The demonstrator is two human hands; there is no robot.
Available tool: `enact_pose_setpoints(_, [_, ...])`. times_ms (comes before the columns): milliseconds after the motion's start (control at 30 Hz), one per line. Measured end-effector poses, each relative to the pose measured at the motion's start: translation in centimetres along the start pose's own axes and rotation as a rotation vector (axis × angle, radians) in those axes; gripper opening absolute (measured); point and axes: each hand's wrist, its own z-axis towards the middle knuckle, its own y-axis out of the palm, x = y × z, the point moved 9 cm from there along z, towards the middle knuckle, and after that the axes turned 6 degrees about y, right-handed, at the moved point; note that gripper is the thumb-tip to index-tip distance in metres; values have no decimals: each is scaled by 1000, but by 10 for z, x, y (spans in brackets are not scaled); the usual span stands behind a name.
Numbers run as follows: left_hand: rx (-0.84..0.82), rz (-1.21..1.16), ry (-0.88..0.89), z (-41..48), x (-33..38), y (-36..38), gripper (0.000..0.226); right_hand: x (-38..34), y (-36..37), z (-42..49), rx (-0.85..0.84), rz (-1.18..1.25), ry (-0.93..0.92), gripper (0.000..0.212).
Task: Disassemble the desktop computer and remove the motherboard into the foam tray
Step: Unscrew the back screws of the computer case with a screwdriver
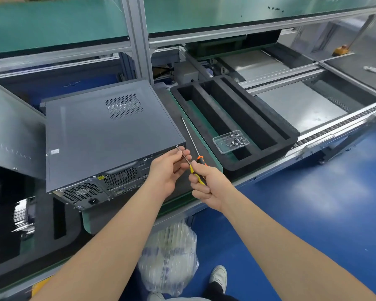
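A grey desktop computer (109, 135) lies on its side on the bench, rear panel with fans and ports facing me. My right hand (206, 183) grips the yellow-and-black handle of a screwdriver (193, 170). Its tip sits on a screw (177, 146) at the case's upper rear corner. My left hand (167, 168) pinches the screwdriver's shaft just behind the tip. To the right stands the black foam tray (276, 122) with long slots.
A second long screwdriver (191, 140) lies between the computer and the foam tray. A clear plastic box (230, 141) with several screws sits in the tray. A grey panel (11, 131) leans at left. A plastic bag (169, 257) lies on the blue floor.
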Motion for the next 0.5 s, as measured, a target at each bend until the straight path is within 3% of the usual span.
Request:
enact_pose_setpoints(200, [-13, 2, 6, 1, -2, -2, 20, -43, 5, -20, 533, -1103, -508, 16])
enact_pose_setpoints(333, [-4, -3, -33, 1, -4, 2, 17, -45, 24, -27, 711, -1578, -614, 28])
enact_pose_setpoints(400, [5, 23, -51, 2, -4, 3, 17, -42, 32, -29, 747, -1672, -677, 33])
enact_pose_setpoints(500, [44, 22, -50, 5, -4, 2, 16, -43, 27, -29, 658, -1501, -711, 33])
